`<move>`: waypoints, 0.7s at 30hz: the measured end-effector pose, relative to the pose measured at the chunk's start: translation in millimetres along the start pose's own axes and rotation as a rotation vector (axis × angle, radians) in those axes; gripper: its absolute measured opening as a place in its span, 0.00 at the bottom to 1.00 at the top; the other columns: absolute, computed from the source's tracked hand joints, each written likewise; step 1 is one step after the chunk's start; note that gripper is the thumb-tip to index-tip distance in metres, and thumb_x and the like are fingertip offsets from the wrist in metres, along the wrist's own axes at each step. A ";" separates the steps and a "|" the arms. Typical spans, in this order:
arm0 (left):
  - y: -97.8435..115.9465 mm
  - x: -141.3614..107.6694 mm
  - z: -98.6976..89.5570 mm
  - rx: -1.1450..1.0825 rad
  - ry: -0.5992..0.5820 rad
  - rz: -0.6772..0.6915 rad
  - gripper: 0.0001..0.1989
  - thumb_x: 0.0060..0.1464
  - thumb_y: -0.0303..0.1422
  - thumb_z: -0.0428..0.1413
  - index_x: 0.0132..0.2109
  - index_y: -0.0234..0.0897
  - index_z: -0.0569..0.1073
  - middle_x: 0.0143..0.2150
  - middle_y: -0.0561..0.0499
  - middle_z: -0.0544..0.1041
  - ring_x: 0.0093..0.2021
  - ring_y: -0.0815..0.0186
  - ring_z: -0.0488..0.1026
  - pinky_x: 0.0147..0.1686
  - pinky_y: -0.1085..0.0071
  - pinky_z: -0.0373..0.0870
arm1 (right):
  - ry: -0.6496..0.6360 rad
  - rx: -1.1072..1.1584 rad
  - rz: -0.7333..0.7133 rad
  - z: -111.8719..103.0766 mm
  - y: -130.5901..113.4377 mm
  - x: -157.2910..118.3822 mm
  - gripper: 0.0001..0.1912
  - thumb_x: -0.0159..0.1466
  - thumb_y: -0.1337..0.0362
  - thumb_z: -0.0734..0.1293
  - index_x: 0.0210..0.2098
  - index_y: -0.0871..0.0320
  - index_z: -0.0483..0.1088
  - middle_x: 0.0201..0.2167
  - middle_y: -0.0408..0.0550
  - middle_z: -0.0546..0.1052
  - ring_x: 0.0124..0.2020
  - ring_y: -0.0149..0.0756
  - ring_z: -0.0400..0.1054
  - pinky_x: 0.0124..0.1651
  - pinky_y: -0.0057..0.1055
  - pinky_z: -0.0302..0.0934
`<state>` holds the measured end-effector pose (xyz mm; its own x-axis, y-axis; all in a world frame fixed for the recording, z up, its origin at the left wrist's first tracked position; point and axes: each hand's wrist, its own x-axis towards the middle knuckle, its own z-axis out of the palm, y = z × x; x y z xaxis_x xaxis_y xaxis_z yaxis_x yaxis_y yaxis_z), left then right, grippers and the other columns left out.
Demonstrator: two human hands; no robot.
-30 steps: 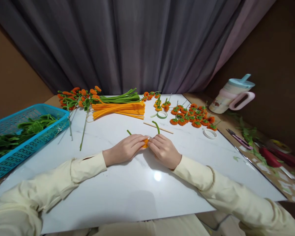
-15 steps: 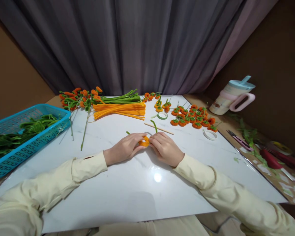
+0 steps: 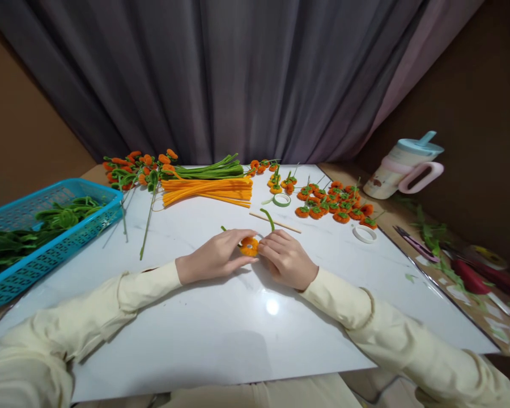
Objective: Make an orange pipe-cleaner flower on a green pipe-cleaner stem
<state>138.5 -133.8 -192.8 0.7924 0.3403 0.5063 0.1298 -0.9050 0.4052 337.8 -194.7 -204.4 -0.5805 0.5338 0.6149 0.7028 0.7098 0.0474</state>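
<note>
Between my hands, above the white tabletop [image 3: 221, 334], is a small orange pipe-cleaner ring [image 3: 249, 247] with a hole in its middle. My left hand [image 3: 215, 256] pinches its left side between thumb and fingers. My right hand [image 3: 287, 259] is closed at the ring's right edge, its fingertips curled together. A green pipe cleaner [image 3: 268, 219] sticks up from behind my right fingers, and a short green tip shows beyond my left hand. Where the green piece meets the ring is hidden by my fingers.
A wooden stick [image 3: 280, 223] lies just beyond my hands. Behind are orange pipe cleaners [image 3: 208, 191], green ones [image 3: 216, 168], and finished orange flowers [image 3: 340, 203]. Tape rolls [image 3: 364, 233], pliers [image 3: 415, 243] and a cup [image 3: 402, 170] stand right; a blue basket [image 3: 80, 218] holds leaves at left.
The orange ring has turned so its round face and hole show more. My left hand's thumb and fingers have opened slightly wider around it; my right hand has barely moved.
</note>
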 end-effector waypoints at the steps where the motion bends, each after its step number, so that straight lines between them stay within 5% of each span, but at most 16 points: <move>1: 2.8 3.0 -4.5 -0.035 -0.036 -0.081 0.21 0.56 0.36 0.55 0.55 0.34 0.63 0.51 0.40 0.72 0.49 0.58 0.71 0.48 0.64 0.68 | 0.001 -0.024 -0.028 -0.6 0.5 0.2 0.10 0.58 0.76 0.56 0.33 0.61 0.66 0.28 0.53 0.72 0.34 0.40 0.64 0.39 0.38 0.60; 4: 10.4 12.4 -17.5 -0.113 -0.176 -0.261 0.18 0.57 0.37 0.52 0.52 0.35 0.68 0.48 0.44 0.74 0.44 0.60 0.73 0.44 0.70 0.68 | 0.011 -0.090 -0.120 -2.3 2.0 1.3 0.11 0.59 0.76 0.55 0.34 0.63 0.67 0.29 0.55 0.72 0.35 0.40 0.64 0.40 0.39 0.60; 9: 15.5 19.8 -24.9 -0.269 -0.339 -0.377 0.14 0.58 0.36 0.50 0.46 0.34 0.74 0.36 0.49 0.77 0.34 0.66 0.71 0.34 0.74 0.65 | -0.003 -0.159 -0.191 -3.8 1.3 3.1 0.14 0.64 0.75 0.52 0.35 0.62 0.68 0.29 0.53 0.72 0.34 0.39 0.63 0.41 0.39 0.60; 15: 14.8 18.3 -16.5 -0.467 -0.274 -0.542 0.15 0.54 0.36 0.53 0.46 0.31 0.73 0.35 0.49 0.77 0.34 0.66 0.72 0.33 0.74 0.67 | 0.004 -0.198 -0.215 -2.8 -0.1 3.4 0.14 0.65 0.74 0.53 0.33 0.63 0.69 0.27 0.53 0.72 0.32 0.38 0.63 0.40 0.39 0.60; 21: 17.5 15.6 -8.7 -0.459 -0.185 -0.547 0.11 0.53 0.32 0.53 0.42 0.31 0.72 0.37 0.49 0.76 0.36 0.67 0.72 0.35 0.75 0.66 | 0.021 -0.316 -0.237 -2.6 -4.4 5.8 0.15 0.65 0.75 0.54 0.30 0.64 0.69 0.25 0.52 0.71 0.29 0.37 0.62 0.38 0.38 0.60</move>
<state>147.9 -142.1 -171.2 0.7786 0.6272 0.0204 0.3050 -0.4067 0.8611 332.5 -195.9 -199.0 -0.7357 0.3604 0.5735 0.6443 0.6337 0.4283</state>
